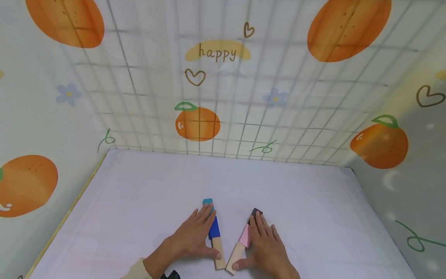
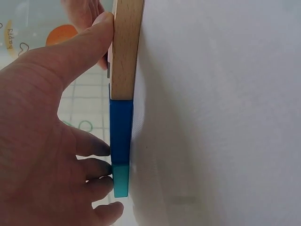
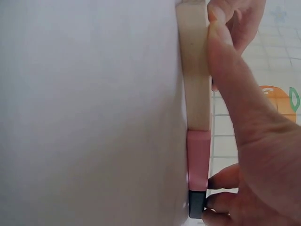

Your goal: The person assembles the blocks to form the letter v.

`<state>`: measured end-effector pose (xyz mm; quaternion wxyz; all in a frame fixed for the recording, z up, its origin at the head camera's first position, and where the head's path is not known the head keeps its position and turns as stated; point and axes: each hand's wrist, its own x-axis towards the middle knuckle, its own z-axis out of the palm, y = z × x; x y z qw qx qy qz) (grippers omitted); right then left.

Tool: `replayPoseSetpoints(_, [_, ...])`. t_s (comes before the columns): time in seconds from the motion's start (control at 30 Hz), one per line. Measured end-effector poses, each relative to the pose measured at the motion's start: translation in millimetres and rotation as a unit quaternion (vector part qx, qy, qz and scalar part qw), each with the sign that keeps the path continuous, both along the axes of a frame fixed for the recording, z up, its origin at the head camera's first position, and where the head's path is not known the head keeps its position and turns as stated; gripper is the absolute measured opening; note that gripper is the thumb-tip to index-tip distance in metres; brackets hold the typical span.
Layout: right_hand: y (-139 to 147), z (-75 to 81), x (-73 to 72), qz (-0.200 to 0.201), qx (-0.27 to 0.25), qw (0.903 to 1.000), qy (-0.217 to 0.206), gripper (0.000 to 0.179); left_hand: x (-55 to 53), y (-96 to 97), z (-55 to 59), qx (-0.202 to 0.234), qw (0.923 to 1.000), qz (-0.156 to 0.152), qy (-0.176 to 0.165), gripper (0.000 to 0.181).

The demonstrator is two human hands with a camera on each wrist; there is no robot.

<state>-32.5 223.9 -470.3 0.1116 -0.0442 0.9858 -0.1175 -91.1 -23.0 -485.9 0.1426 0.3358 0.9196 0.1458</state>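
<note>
Two rows of blocks meet in a V on the table. In the left row lie a teal block, a blue block and a plain wooden block. My left hand rests along it, thumb on the wood, fingertips at the blue and teal blocks. The right row has a black block, a pink block and another plain wooden block. Over it lies my right hand, its thumb on the wood and fingertips by the pink and black blocks. Both hands keep their fingers extended, without gripping.
The white table spreads around the blocks. Behind it and along both sides stand pale walls or sheets printed with oranges and hearts. A small dark object shows at the bottom edge by the left wrist.
</note>
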Motion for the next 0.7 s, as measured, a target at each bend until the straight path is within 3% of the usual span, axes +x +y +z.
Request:
replayPoseSetpoints(0.53, [-0.4,0.1,0.7,0.003,0.004,1.0000,0.007,0.153,1.9,-0.5,2.1,0.005,1.0000,0.005,-0.006,0.121])
replayPoseSetpoints(0.7, [2.9,2.2,1.8,0.016,-0.029,0.9991,0.026,0.151,3.2,-2.1,4.5,0.034,0.9994,0.006,0.001,0.116])
